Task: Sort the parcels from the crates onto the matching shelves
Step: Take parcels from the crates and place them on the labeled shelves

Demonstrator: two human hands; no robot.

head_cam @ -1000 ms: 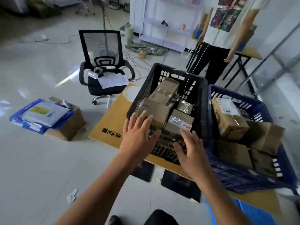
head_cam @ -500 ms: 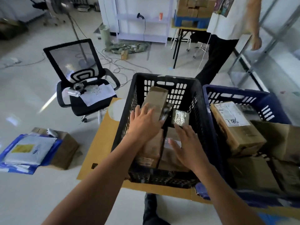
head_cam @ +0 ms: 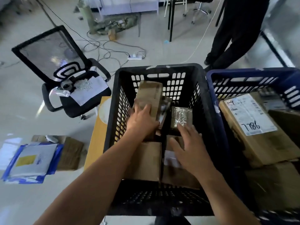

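An office chair (head_cam: 65, 82) with a paper (head_cam: 90, 88) on its seat stands at the upper left, with cables (head_cam: 105, 46) on the floor behind it. Mailers (head_cam: 30, 161) lie at the lower left. A bystander's legs (head_cam: 235, 30) fill the upper right. A blue crate (head_cam: 243, 73) with a labelled box (head_cam: 250, 114) touches the right wall of the black crate (head_cam: 159, 72) at centre.

Both arms reach over the black crate's near rim. The left hand (head_cam: 141, 120) lies on the near end of a tall parcel (head_cam: 149, 95) leaning on the far wall. Its fingers are close together, but I cannot tell if the grip closes round the parcel. The right hand (head_cam: 190, 146) is spread flat, its fingertips touching a shiny taped parcel (head_cam: 181, 116). Brown boxes (head_cam: 146, 159) lie beneath both hands.
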